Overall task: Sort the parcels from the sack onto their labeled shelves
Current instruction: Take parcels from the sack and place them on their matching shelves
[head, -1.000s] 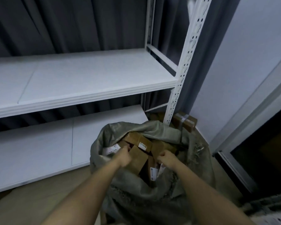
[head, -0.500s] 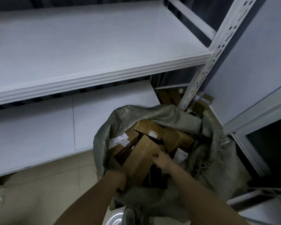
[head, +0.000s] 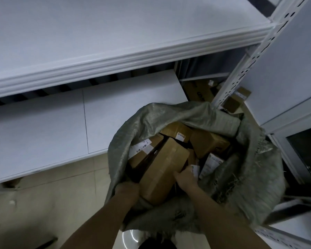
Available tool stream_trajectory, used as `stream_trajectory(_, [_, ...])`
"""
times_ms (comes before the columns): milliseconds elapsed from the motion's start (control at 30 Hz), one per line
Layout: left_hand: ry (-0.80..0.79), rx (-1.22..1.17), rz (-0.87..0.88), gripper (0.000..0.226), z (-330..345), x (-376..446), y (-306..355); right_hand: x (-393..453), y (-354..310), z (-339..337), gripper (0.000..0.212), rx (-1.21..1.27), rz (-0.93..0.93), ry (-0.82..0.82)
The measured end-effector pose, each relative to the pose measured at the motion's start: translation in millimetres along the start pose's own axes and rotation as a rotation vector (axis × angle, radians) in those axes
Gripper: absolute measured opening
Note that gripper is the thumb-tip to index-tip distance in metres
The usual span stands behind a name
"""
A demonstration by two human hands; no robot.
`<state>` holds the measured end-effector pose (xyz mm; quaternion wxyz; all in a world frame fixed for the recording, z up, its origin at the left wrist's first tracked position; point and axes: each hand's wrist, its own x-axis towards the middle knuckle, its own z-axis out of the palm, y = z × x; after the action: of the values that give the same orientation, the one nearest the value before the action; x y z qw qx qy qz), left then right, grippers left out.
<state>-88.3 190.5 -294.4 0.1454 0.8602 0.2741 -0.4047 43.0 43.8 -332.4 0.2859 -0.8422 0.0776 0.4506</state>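
Head view: plain brown box [head: 164,169] lies tilted in grey sack [head: 255,177]; left hand [head: 127,190] grips its seven-o'clock end, right hand [head: 185,177] clasps its three-o'clock side.

No text can be read anywhere. A white shipping label with barcodes [head: 142,147] lies on a brown parcel [head: 145,153] at the left inside the sack [head: 151,115], but its print is too blurred to make out. Small white labels on 2 other parcels deeper in the sack, and dark lettering on a flat carton [head: 198,93] behind the shelf post, are equally illegible.
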Motion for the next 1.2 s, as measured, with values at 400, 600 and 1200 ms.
stream_trajectory(400, [0.056, -0.869, 0.037, 0.063, -15.8, 37.4, 50.8, 1.9, 1.0, 18.9, 0.067, 0.595, 0.314, -0.167])
stream_trajectory(600, [0.068, -0.804, -0.069, 0.073, -25.9, 9.3, 56.9, -39.3, 8.4, 7.5, 0.062, 0.809, 0.250, -0.081])
stream_trajectory(1200, [-0.028, -1.502, 0.290, 0.065, -141.9, -131.8, 75.9, -178.9, -40.0, -117.3, 0.044, 0.947, -0.286, -0.063])
